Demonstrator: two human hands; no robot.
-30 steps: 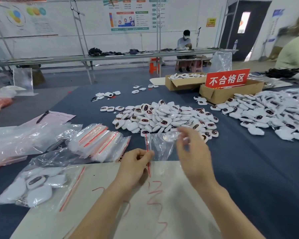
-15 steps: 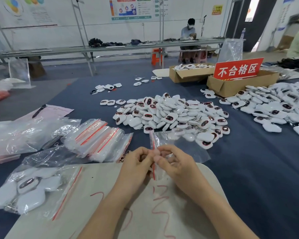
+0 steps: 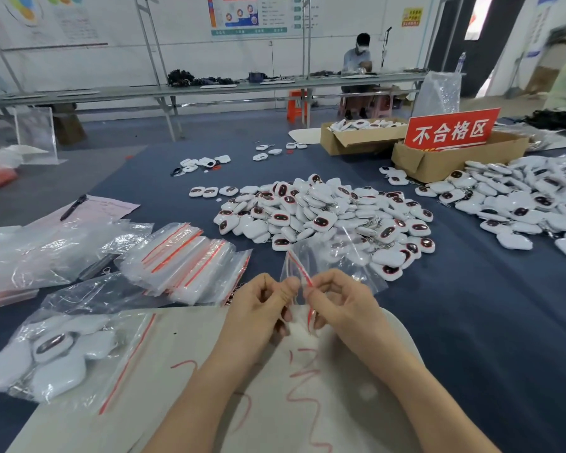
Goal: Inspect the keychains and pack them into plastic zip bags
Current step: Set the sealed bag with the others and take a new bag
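Both hands, left hand [image 3: 262, 308] and right hand [image 3: 337, 302], pinch an apparently empty zip bag [image 3: 327, 259] at its seal, one filled bag [image 3: 62, 354] done, the keychain pile [image 3: 324, 217] still waiting.

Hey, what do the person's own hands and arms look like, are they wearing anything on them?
The left hand and right hand are bare: no gloves, and no rings that show. The left forearm and right forearm are uncovered down to the frame's bottom edge, with no sleeves, watch or bracelet in view.

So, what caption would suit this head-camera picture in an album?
Left hand and right hand pinch the mouth of a clear zip bag, heap of white keychains behind.
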